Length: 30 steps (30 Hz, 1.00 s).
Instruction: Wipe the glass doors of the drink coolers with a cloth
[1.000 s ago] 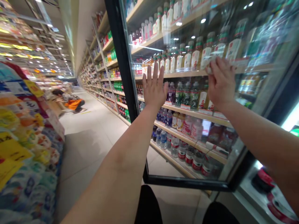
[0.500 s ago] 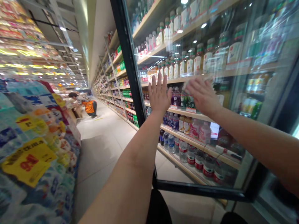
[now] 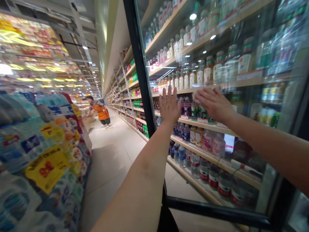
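My left hand point(image 3: 170, 106) lies spread against the glass door point(image 3: 207, 196), close to its black frame point(image 3: 142, 64). To its right, my right hand point(image 3: 216, 104) rests on the same pane, fingers stretched towards the left. A whitish cloth point(image 3: 194, 95) shows in a thin strip at its fingertips; most of it is hidden under the hand. The door stands open at an angle. Through the glass, rows of bottled drinks point(image 3: 187, 79) are visible on wooden-edged shelves.
On the left rises a pile of wrapped bottle packs point(image 3: 16, 135) with a yellow price sign point(image 3: 47, 168). A pale tiled aisle point(image 3: 108, 154) runs beside long drink shelves point(image 3: 125, 93). Farther down it, a person in an orange vest point(image 3: 102, 112) bends over.
My view has turned slightly left and up. My right hand has shifted a little on the glass, with less cloth showing. The person in orange has risen partly from a crouch.
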### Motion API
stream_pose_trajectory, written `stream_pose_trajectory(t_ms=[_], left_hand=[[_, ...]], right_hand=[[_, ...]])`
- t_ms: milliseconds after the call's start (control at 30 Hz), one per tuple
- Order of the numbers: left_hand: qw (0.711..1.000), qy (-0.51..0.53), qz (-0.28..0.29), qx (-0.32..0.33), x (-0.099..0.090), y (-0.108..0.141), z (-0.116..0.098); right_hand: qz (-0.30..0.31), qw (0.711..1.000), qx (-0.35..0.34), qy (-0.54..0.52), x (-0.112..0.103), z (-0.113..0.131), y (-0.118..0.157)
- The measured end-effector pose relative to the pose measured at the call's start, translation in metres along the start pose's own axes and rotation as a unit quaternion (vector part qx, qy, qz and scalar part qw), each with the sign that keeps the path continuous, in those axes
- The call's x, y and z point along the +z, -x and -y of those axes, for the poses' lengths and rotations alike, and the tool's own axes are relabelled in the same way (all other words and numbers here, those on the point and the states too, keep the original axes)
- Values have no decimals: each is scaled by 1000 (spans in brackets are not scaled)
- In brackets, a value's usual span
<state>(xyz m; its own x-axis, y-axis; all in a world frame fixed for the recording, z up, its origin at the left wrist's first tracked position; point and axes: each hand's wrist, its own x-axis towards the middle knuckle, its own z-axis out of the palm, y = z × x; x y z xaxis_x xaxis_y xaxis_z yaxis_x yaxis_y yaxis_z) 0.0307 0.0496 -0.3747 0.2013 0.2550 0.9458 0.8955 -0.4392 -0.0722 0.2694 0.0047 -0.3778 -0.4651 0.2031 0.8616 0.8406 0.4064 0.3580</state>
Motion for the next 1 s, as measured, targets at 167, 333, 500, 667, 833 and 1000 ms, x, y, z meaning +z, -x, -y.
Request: stream_pose_trajectory(t_ms=[167,333,500,667,833,1000], left_hand=[[999,35,-14,3,1,-2,2],[998,44,-39,12,5,-2,7],[998,30,-48,18,5,-1,9],[999,25,-43,18,4,0,8],[998,37,-49,15,4,0,7],[998,50,-42,10,3,-1,7]], right_hand=[[-82,989,109,58,-11,-6,-10],[48,998,-17,36,-13,-3,-11],[-114,982,143,52,-14,-8,-20],[27,999,-23,27,-8,1,-15],[-122,979,152,65,-17,-13,-26],[58,997,-45,23,-6,6,-12]])
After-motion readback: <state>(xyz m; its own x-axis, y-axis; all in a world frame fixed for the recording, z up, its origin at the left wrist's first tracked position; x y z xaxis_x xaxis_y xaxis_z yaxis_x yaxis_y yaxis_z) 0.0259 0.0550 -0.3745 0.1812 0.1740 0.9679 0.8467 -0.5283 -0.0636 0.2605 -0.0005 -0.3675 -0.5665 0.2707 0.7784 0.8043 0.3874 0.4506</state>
